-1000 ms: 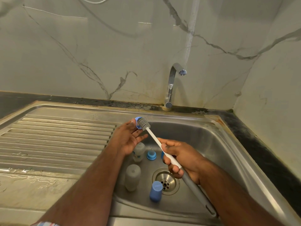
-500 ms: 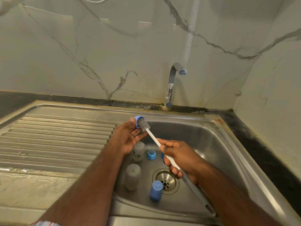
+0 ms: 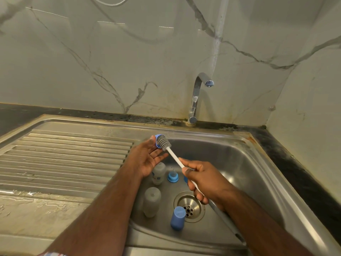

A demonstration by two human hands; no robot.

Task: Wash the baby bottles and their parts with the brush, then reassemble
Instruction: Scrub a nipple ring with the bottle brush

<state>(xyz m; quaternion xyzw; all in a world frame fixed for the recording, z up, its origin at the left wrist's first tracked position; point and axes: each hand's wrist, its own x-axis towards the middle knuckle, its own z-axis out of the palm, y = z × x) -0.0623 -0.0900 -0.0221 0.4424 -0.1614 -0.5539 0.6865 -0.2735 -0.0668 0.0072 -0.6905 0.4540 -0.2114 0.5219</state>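
My left hand (image 3: pixel 147 157) holds a small blue bottle ring (image 3: pixel 158 140) at its fingertips over the sink's left rim. My right hand (image 3: pixel 204 179) grips the white handle of the bottle brush (image 3: pixel 173 156), whose grey bristle head presses into the ring. Down in the basin stand two frosted bottles, one under my left wrist (image 3: pixel 158 173) and one nearer me (image 3: pixel 151 202). A blue ring with a teat (image 3: pixel 172 176) sits between my hands. A blue cap (image 3: pixel 177 218) stands beside the drain.
The steel sink (image 3: pixel 245 174) has a drain (image 3: pixel 190 206) at its middle and a ribbed, wet draining board (image 3: pixel 64 159) on the left. A chrome tap (image 3: pixel 196 97) rises at the back, with no water running. Marble walls close the back and right.
The brush head has shifted slightly against the blue ring in my left hand. My right hand has moved a little up and left along with it.
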